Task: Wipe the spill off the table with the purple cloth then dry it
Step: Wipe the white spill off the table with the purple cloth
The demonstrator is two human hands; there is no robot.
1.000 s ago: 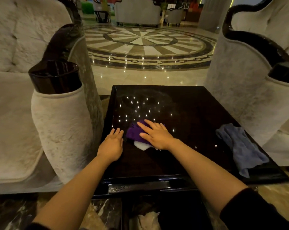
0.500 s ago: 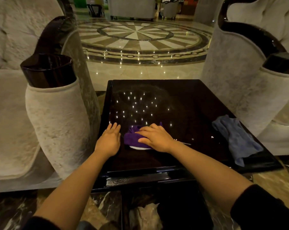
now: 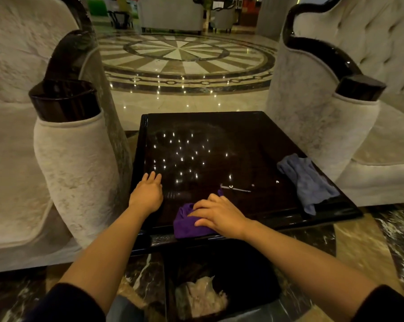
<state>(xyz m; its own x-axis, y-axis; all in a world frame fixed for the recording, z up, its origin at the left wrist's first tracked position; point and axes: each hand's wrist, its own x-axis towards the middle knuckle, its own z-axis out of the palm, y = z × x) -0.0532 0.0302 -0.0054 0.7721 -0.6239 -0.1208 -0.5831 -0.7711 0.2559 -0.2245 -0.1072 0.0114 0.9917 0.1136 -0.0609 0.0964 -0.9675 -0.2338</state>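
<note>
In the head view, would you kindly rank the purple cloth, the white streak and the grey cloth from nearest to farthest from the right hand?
1. purple cloth: under the right hand, at the table's near edge.
2. white streak: just beyond the fingers.
3. grey cloth: by the table's right edge.

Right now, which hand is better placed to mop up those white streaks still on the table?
Right. The right hand already presses the purple cloth, and the white streaks lie just beyond its fingers. The left hand rests flat and empty, farther away.

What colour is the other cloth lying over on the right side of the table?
Grey-blue cloth, seen in the head view, crumpled at the table's right edge.
</note>
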